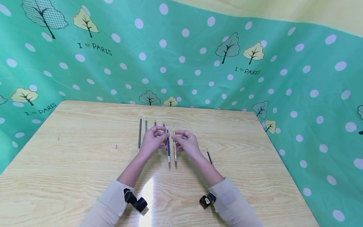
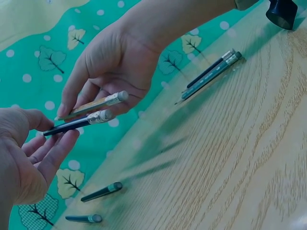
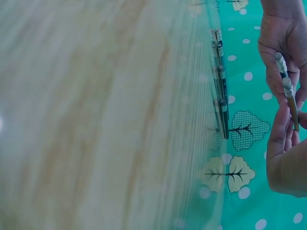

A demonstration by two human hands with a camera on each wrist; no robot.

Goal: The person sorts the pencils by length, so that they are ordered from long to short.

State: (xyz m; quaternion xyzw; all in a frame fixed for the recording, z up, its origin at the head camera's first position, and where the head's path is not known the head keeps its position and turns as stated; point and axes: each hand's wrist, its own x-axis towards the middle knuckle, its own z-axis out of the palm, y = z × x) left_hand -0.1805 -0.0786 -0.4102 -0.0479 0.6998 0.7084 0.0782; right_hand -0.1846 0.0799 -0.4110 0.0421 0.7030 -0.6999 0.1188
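My left hand (image 1: pixel 153 142) pinches a dark blue pencil (image 1: pixel 168 151) with a white eraser end. My right hand (image 1: pixel 189 145) pinches a yellowish pencil (image 1: pixel 175 153), also eraser-tipped. The two pencils are side by side with a narrow gap between them, points away from me. The left wrist view shows the blue pencil (image 2: pixel 72 126) and the yellowish one (image 2: pixel 93 105) raised off the table. Beyond the left hand lies a spaced row of pencils, among them a black one (image 1: pixel 140 135) and a green one (image 1: pixel 146 124); the hand partly hides this row.
Another dark pencil (image 1: pixel 210 156) lies on the wooden table (image 1: pixel 241 189) to the right, partly covered by the right forearm. A tiny bit of something (image 1: pixel 116 146) is on the tabletop at left. Green dotted cloth (image 1: pixel 181 75) hangs behind the table's far edge.
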